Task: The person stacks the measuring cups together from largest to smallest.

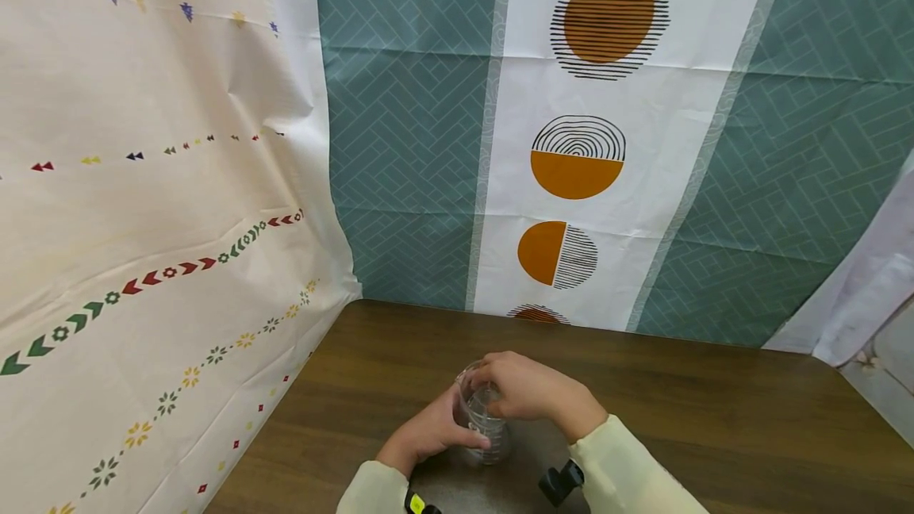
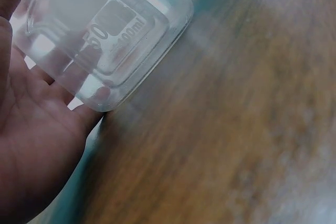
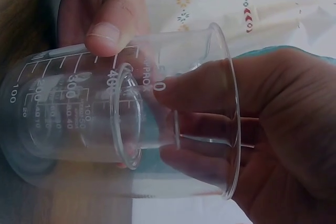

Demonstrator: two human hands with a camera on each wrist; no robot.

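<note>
A large clear glass beaker (image 1: pixel 494 449) with white graduation marks is tilted above the table in front of the person. The left hand (image 1: pixel 432 428) grips it from outside, its thumb laid along the wall. Inside, the right wrist view shows a medium beaker (image 3: pixel 118 129) with its own scale. The right hand (image 1: pixel 531 391) reaches through the large beaker's mouth. Its thumb and fingers pinch what looks like a still smaller beaker (image 3: pixel 177 132), whose rim shows between them. Overlapping glass makes its lower part hard to tell. In the left wrist view, the large beaker's base (image 2: pixel 157 61) faces the camera.
A brown wooden table (image 1: pixel 685 403) lies beneath the hands. Cream patterned cloth (image 1: pixel 143 220) hangs at the left, and a green and white curtain (image 1: pixel 414 141) stands behind. Grey material (image 1: pixel 485 490) shows under the forearms.
</note>
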